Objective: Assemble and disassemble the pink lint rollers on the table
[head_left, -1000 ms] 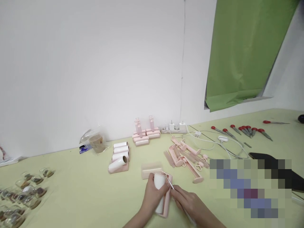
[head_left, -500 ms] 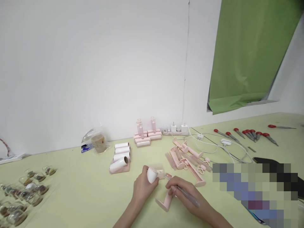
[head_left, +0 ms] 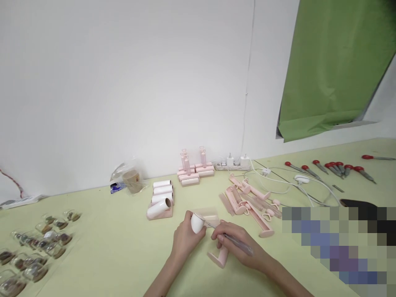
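My left hand (head_left: 183,239) is closed around a white lint-roller roll (head_left: 197,223), its end tilted up. My right hand (head_left: 236,243) grips a slim screwdriver-like tool (head_left: 238,243) with a clear handle. Its thin shaft points left, with the tip at the upper rim of the roll. Below the right hand lies a pink roller part (head_left: 218,259), partly covered by the fingers. Behind the roll, a pale translucent cover (head_left: 210,215) rests on the table.
White rolls (head_left: 161,199) lie left of centre. Assembled pink rollers (head_left: 189,178) stand by the wall. Loose pink parts (head_left: 247,198) are heaped to the right, near a power strip (head_left: 232,166), cables and red-ended tools (head_left: 337,167). Glass domes (head_left: 37,249) sit far left.
The tool's tip has moved left from beside a small pink piece to the roll's rim, and my right hand has come nearer my left. The camera view has shifted slightly.
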A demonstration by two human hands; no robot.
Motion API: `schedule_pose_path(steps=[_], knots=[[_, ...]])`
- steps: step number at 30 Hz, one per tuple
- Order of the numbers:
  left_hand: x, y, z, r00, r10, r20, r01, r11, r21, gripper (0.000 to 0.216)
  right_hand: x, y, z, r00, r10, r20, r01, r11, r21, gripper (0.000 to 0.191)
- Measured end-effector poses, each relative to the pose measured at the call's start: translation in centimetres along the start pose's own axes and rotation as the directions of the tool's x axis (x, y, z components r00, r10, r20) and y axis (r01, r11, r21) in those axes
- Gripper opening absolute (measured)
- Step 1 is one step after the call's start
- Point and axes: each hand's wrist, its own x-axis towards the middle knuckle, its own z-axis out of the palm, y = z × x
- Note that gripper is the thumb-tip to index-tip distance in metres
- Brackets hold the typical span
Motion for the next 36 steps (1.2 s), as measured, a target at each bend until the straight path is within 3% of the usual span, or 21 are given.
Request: schedule_pose_path(steps=[4,8,12,14,16,19,21,26,30,33,36], knots=[[0.2,-0.2,-0.2,1.0,-0.017,0.02,0.015,0.997,0.08,0.022,0.3,0.7,0.0,0.999,0.052,-0.014,-0.051,0.998,0.024,0.024],[0.7,-0.4,-0.8,0.999,-0.038,0.006,0.037,0.985,0.167,0.025,1.1,1.9,-0.4,0.967,0.253,-0.024,-0.238,0.935,0.265,0.024],[1.7,0.7,-1.6,0.994,0.09,-0.057,-0.077,0.976,0.203,0.029,3.2,2.1,-1.4,0.952,0.288,-0.107,-0.216,0.875,0.434,0.022],[2.5,1.6,-1.7,0.977,0.203,-0.059,-0.192,0.97,0.148,0.031,4.8,2.3,-1.9,0.948,0.279,-0.155,-0.204,0.903,0.378,0.025],[3.5,2.6,-1.5,0.955,0.287,-0.079,-0.289,0.957,-0.016,0.035,6.3,2.9,-2.1,0.944,0.26,-0.204,-0.194,0.936,0.295,0.028],[5.2,3.8,-1.0,0.929,0.332,-0.165,-0.367,0.89,-0.272,0.036,7.9,4.6,-1.8,0.948,0.22,-0.23,-0.155,0.95,0.27,0.044],[6.0,4.3,-0.8,0.916,0.337,-0.217,-0.396,0.847,-0.354,0.034,8.4,5.8,-1.2,0.958,0.199,-0.208,-0.13,0.943,0.306,0.057],[5.9,4.7,-1.0,0.88,0.323,-0.347,-0.456,0.779,-0.431,0.033,8.1,7.0,0.9,0.988,0.13,-0.085,-0.088,0.919,0.384,0.059],[4.9,4.7,-1.8,0.849,0.269,-0.455,-0.492,0.715,-0.496,0.04,7.9,6.8,2.2,0.99,0.135,-0.046,-0.104,0.902,0.419,0.044],[4.5,4.6,-2.9,0.831,0.252,-0.496,-0.513,0.693,-0.507,0.044,8.1,6.8,2.4,0.984,0.157,-0.086,-0.101,0.882,0.46,0.03],[4.3,3.9,-3.9,0.812,0.363,-0.457,-0.537,0.773,-0.339,0.045,8.2,6.6,1.1,0.948,0.196,-0.25,-0.047,0.866,0.499,0.032]])
